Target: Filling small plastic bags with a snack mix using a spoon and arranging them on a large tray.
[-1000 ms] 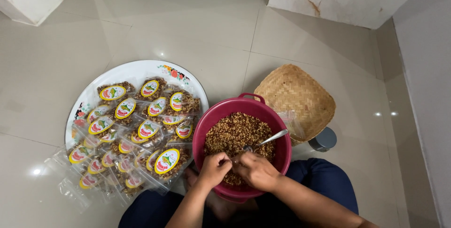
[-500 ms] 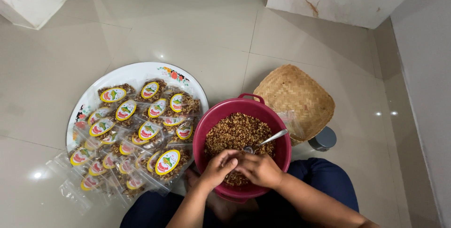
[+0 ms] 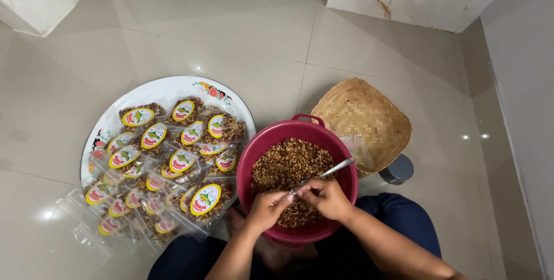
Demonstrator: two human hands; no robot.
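Both hands meet over maroon basin (image 3: 262,159) of brown crunchy mix (image 3: 285,167). Right hand (image 3: 326,198) pinches metal spoon (image 3: 329,171); left hand (image 3: 266,209) closed around small item, unclear what. Risk: spoon tips, mix scatters onto tile floor (image 3: 231,38) or sealed packets (image 3: 184,159) on round tray (image 3: 156,87) beside.
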